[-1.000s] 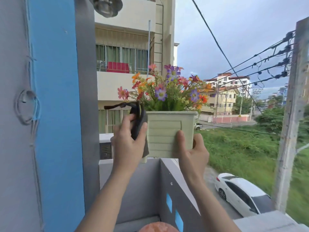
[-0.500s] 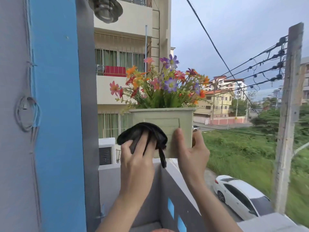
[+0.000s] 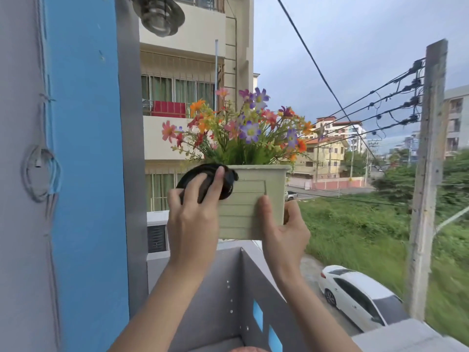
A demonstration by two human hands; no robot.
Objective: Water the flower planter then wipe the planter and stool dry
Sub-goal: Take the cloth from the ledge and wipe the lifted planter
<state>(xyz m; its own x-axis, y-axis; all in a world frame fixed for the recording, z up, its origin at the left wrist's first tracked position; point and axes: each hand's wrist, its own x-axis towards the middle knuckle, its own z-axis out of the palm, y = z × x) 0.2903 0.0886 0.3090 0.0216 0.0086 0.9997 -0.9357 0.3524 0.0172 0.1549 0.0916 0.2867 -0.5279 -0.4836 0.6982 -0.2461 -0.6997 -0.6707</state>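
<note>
A pale green square planter (image 3: pixel 251 199) filled with colourful flowers (image 3: pixel 243 130) is held up in front of me, above the corner of the balcony wall. My right hand (image 3: pixel 281 229) grips its lower right corner, thumb on the front face. My left hand (image 3: pixel 195 214) presses a bunched black cloth (image 3: pixel 223 179) against the planter's upper left corner and rim. A reddish rounded edge, perhaps the stool (image 3: pixel 246 349), peeks in at the bottom of the frame.
The grey balcony wall (image 3: pixel 228 288) with blue inserts meets at a corner below the planter. A blue and grey pillar (image 3: pixel 83 174) stands at left, with a lamp (image 3: pixel 160 16) overhead. Beyond the wall are cables, a concrete pole (image 3: pixel 426 174) and a white car (image 3: pixel 355 295) far below.
My left hand has moved the black cloth from the planter's left side across the lower front and up to the top left corner. The planter has risen slightly in view.
</note>
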